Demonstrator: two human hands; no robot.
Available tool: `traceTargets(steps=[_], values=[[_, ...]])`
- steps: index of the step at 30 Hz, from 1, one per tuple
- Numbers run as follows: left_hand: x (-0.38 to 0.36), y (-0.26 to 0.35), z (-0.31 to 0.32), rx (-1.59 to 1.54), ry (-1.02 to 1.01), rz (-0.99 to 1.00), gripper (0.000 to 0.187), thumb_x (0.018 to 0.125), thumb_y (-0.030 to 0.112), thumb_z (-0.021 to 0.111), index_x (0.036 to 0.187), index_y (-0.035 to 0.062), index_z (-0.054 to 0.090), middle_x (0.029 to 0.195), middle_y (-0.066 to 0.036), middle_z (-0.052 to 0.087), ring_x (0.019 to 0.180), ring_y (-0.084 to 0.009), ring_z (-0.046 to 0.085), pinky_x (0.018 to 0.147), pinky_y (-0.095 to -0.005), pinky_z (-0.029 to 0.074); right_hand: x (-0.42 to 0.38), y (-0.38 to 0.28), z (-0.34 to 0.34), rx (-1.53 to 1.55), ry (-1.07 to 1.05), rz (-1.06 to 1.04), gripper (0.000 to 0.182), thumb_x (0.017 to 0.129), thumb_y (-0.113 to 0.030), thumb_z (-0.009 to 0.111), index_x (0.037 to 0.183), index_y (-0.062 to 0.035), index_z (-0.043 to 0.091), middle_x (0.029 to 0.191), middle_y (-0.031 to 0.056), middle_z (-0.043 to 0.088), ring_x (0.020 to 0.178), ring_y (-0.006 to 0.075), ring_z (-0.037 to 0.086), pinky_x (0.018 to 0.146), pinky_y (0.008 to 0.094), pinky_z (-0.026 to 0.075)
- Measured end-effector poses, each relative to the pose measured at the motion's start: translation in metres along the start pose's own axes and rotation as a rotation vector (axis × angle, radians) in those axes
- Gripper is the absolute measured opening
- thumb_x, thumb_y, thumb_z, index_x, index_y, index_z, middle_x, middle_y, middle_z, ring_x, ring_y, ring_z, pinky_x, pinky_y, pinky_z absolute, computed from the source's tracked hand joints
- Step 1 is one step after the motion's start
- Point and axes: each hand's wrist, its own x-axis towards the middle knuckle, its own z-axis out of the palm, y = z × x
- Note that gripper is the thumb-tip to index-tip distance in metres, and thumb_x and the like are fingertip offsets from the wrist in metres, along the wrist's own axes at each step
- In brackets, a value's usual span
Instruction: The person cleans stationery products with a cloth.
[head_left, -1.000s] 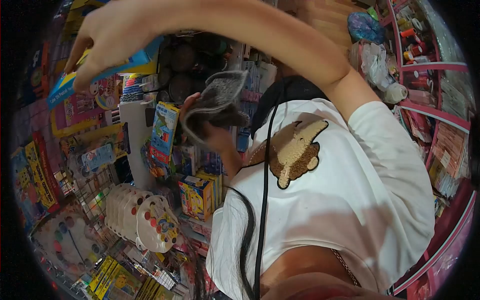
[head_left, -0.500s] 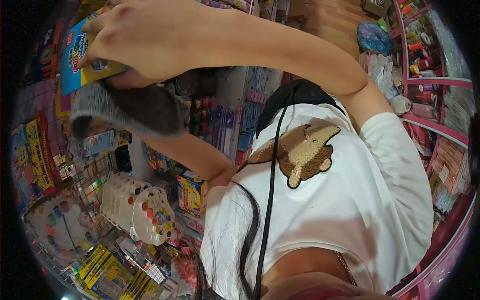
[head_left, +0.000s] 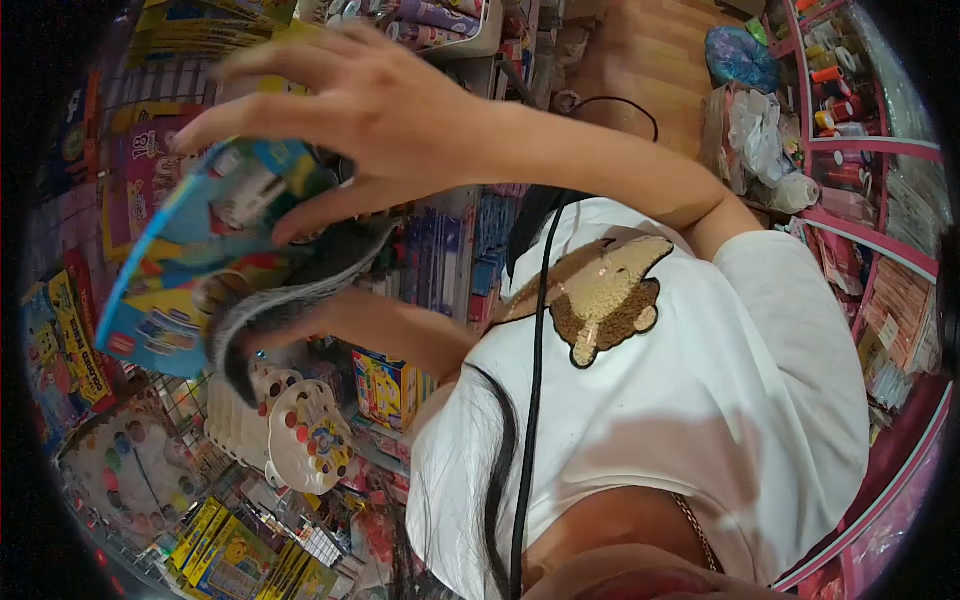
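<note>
My right hand (head_left: pixel 350 125) reaches in from the right with its fingers spread, over the upper part of a blue and yellow printed packet (head_left: pixel 165 310). Its thumb overlaps the packet's face, but no grip shows. The packet is tilted and blurred by motion. Below it, my left hand (head_left: pixel 275 325) is largely covered by a dark grey, fuzzy-edged cloth (head_left: pixel 320 285). The cloth lies bunched over that hand, against the packet's lower right side. The left fingers are mostly hidden and seem wrapped in the cloth.
Wire racks at left hold coloured pencil packs (head_left: pixel 75 335), white paint palettes (head_left: pixel 310 435) and yellow packs (head_left: pixel 235 555). A yellow box (head_left: pixel 385 390) stands on a shelf by my left arm. At right are pink-edged shelves (head_left: pixel 875 145) with spools, and a blue bag (head_left: pixel 742 58) near the wooden floor.
The packet has swung lower and shows more of its face. My right hand has shifted right and its fingers have opened off the packet. The cloth and left hand have moved down and right.
</note>
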Motion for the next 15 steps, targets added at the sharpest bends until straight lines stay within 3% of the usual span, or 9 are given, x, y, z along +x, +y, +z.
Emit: traceTargets(steps=[1,3,5,9,10,12,14,15], values=[[-0.007,-0.004,-0.012,0.026,0.055,-0.019,0.053,0.081,0.043,0.041,0.116,0.0031,0.043,0.118,-0.015,0.044,0.111,-0.0273,0.044,0.094,-0.0414,0.037,-0.01,0.001,-0.001,0.156,-0.075,0.144,0.054,0.072,-0.031,0.067,0.119,-0.0132,0.046,0.114,0.0046,0.052,0.1,0.02,0.054,0.076,0.0321,0.045],[-0.023,-0.009,-0.036,0.08,0.172,-0.055,0.054,0.08,0.044,0.041,0.115,0.0024,0.044,0.115,-0.015,0.046,0.109,-0.0267,0.046,0.094,-0.0414,0.038,-0.036,0.002,0.009,0.679,-0.321,0.676,0.053,0.077,-0.036,0.063,0.117,-0.0061,0.044,0.102,0.0117,0.058,0.089,0.0193,0.058,0.069,0.0309,0.046],[-0.043,-0.01,-0.062,0.188,0.2,-0.235,0.056,0.081,0.04,0.047,0.12,0.0013,0.039,0.122,-0.015,0.041,0.111,-0.0287,0.044,0.093,-0.0419,0.038,-0.057,0.01,0.025,0.658,-0.455,0.832,0.053,0.08,-0.041,0.057,0.112,-0.0003,0.046,0.088,0.017,0.06,0.078,0.02,0.059,0.065,0.0312,0.047],[-0.065,-0.025,-0.111,0.497,0.488,-0.551,0.06,0.08,0.034,0.055,0.122,-0.0041,0.034,0.125,-0.017,0.039,0.111,-0.0292,0.044,0.09,-0.0405,0.041,-0.09,0.035,0.07,0.535,-0.518,0.889,0.055,0.079,-0.048,0.054,0.102,0.0021,0.052,0.081,0.0191,0.059,0.076,0.0243,0.058,0.064,0.0353,0.045],[-0.07,-0.023,-0.114,0.501,0.449,-0.585,0.062,0.08,0.032,0.057,0.122,-0.0064,0.033,0.125,-0.017,0.039,0.11,-0.0274,0.045,0.09,-0.037,0.042,-0.093,0.038,0.077,0.503,-0.597,0.915,0.052,0.08,-0.046,0.053,0.1,0.0017,0.053,0.082,0.0178,0.06,0.075,0.0236,0.058,0.065,0.0346,0.045],[-0.072,-0.03,-0.141,0.668,0.349,-0.726,0.078,0.078,0.053,0.045,0.133,0.0063,0.018,0.136,-0.016,0.02,0.122,-0.0294,0.027,0.099,-0.0429,0.027,-0.091,0.046,0.091,0.512,-0.744,0.917,0.05,0.08,-0.046,0.052,0.095,0.0007,0.056,0.081,0.0168,0.06,0.075,0.0249,0.058,0.066,0.0347,0.045],[-0.066,-0.035,-0.16,0.767,0.369,-0.805,0.08,0.078,0.057,0.043,0.134,0.0066,0.016,0.137,-0.016,0.019,0.123,-0.03,0.026,0.101,-0.0429,0.025,-0.107,0.065,0.13,0.431,-0.843,0.796,0.051,0.079,-0.048,0.051,0.094,0.0003,0.057,0.08,0.0165,0.06,0.074,0.0261,0.058,0.066,0.0349,0.044],[-0.056,-0.032,-0.158,0.785,0.443,-0.818,0.075,0.08,0.05,0.047,0.131,0.0005,0.022,0.133,-0.017,0.027,0.118,-0.0297,0.035,0.098,-0.0399,0.031,-0.102,0.066,0.144,0.39,-0.887,0.736,0.052,0.079,-0.05,0.051,0.094,0.0001,0.057,0.079,0.0163,0.061,0.074,0.0267,0.058,0.065,0.035,0.044]])
